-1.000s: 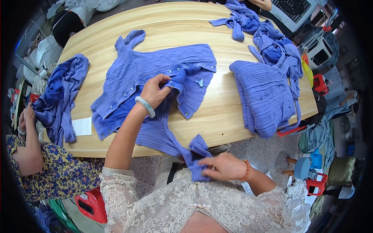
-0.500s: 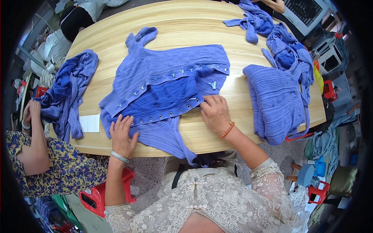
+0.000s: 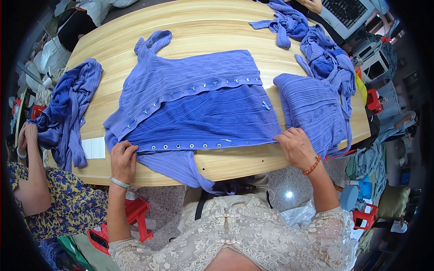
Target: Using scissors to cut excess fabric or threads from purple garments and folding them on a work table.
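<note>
A periwinkle ribbed cardigan (image 3: 194, 70) lies opened on the wooden table (image 3: 203, 18) in front of me, its darker inside showing. Small metal fasteners line its far front band, and round metal eyelets run along the near band (image 3: 211, 145). My left hand (image 3: 123, 161), with a pale bangle, pinches the left end of this near band. At its right end, my right hand (image 3: 296, 148), with a beaded bracelet, grips the lower corner. Between them the band is stretched nearly straight. One sleeve (image 3: 174, 167) hangs toward me over the table edge.
A folded periwinkle garment (image 3: 309, 106) lies to the right, with more tangled garments (image 3: 323, 54) behind it. At left, another person's hands (image 3: 28, 135) hold a similar garment (image 3: 74, 113). White paper strips (image 3: 93, 148) lie nearby; a red stool (image 3: 135, 217) stands below.
My right hand has moved right along the near band to its corner, now gripped. The left hand has shifted left and closed. The near front panel is now flatter and pulled taut.
</note>
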Available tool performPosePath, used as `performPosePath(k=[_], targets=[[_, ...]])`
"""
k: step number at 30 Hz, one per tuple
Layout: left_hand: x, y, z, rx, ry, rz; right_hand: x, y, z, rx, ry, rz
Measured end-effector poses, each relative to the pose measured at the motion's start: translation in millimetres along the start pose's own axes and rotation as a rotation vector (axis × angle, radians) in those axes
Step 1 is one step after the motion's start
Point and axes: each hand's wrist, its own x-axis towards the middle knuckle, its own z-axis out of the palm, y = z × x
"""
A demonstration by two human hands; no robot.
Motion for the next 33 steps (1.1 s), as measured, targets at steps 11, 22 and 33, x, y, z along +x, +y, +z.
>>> performPosePath(k=[11, 22, 33], targets=[[2, -4, -8, 0.025, -0.068, -0.025, 22, 13, -20, 0.555, 0.181, 0.168], [6, -30, -10, -0.29, -0.004, -0.159, 28, 23, -11, 0.993, 0.226, 0.303], [40, -70, -30, -0.694, -0.328, -0.553, 117, 60, -22, 0.518, 0.071, 0.355]])
